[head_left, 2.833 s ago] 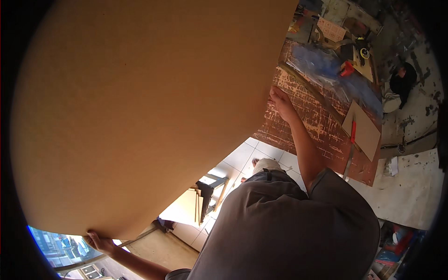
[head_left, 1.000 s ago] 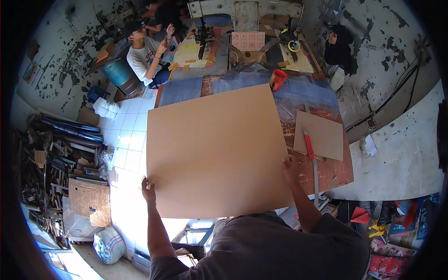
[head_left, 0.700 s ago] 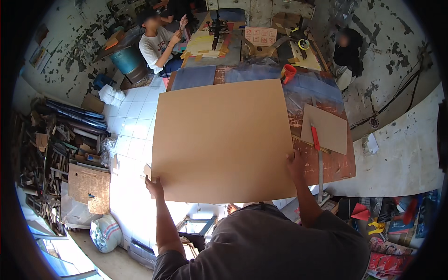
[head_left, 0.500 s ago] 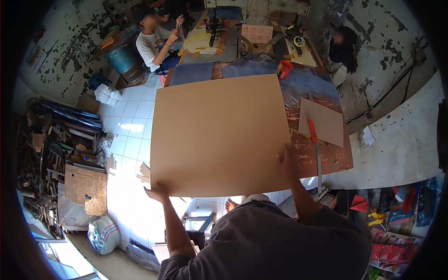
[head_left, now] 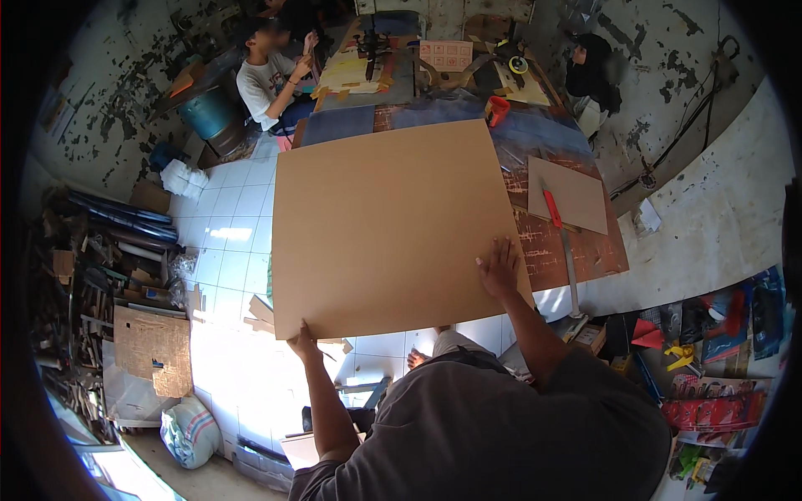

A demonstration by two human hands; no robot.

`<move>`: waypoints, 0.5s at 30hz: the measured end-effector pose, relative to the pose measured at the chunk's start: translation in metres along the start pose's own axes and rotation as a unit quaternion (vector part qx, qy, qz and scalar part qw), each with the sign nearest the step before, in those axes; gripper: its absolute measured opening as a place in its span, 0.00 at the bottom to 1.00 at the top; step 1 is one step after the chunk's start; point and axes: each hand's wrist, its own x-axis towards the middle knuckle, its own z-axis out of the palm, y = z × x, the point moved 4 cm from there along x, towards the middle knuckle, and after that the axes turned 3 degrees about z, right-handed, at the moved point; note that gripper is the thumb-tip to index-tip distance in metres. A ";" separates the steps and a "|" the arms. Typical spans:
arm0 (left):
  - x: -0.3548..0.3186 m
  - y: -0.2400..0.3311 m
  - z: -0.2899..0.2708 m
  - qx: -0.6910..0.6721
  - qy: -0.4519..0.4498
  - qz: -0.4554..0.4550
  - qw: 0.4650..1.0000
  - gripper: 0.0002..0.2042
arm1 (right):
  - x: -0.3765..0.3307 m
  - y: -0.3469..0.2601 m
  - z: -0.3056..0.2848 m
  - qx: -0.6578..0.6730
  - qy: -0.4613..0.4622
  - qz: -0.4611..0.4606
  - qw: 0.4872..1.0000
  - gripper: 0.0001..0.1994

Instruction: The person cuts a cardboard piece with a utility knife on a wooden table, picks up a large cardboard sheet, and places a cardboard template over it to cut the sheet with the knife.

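A large brown cardboard sheet (head_left: 384,225) lies in front of me, partly over the table and jutting past its left and near edges. My left hand (head_left: 305,341) grips the sheet's near left corner, thumb on top and the other fingers mostly hidden beneath. Near the right edge, my right hand (head_left: 499,267) rests flat on the sheet with its fingers spread. Beside it on the right lies a smaller board (head_left: 572,196). A red-handled cutter (head_left: 552,208) sits on that board, and a long metal ruler (head_left: 571,267) reaches toward the near table edge.
The reddish-brown table (head_left: 597,250) carries a red cup-shaped thing (head_left: 497,110) and a tape roll (head_left: 518,64) farther off. One person (head_left: 271,79) sits at far left, another (head_left: 591,79) at far right. Scrap wood (head_left: 63,284) and a stuffed sack (head_left: 190,432) stand left.
My right hand has shifted from the sheet's right edge onto its top, fingers now spread. My left hand still holds the corner, and the sheet sits slightly differently in view.
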 end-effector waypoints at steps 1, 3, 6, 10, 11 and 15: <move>0.000 0.002 0.002 -0.008 -0.020 0.007 1.000 0.25 | 0.001 0.001 0.001 -0.010 -0.031 0.017 0.999 0.43; 0.000 0.002 0.004 -0.034 0.011 -0.009 0.999 0.21 | 0.002 0.001 -0.001 0.002 -0.033 0.016 0.999 0.43; 0.003 0.004 0.004 -0.048 -0.004 0.000 0.999 0.19 | 0.004 0.000 0.000 -0.003 -0.055 0.025 0.998 0.43; 0.002 0.002 -0.002 -0.009 -0.003 0.003 1.000 0.17 | 0.008 0.004 0.007 -0.033 -0.094 0.049 0.994 0.44; 0.002 0.002 -0.004 -0.003 0.007 0.005 1.000 0.18 | 0.009 0.005 0.007 -0.020 -0.087 0.035 0.995 0.44; 0.010 0.001 -0.022 0.000 0.050 -0.016 0.999 0.16 | 0.013 0.008 0.013 -0.019 -0.107 0.037 0.993 0.45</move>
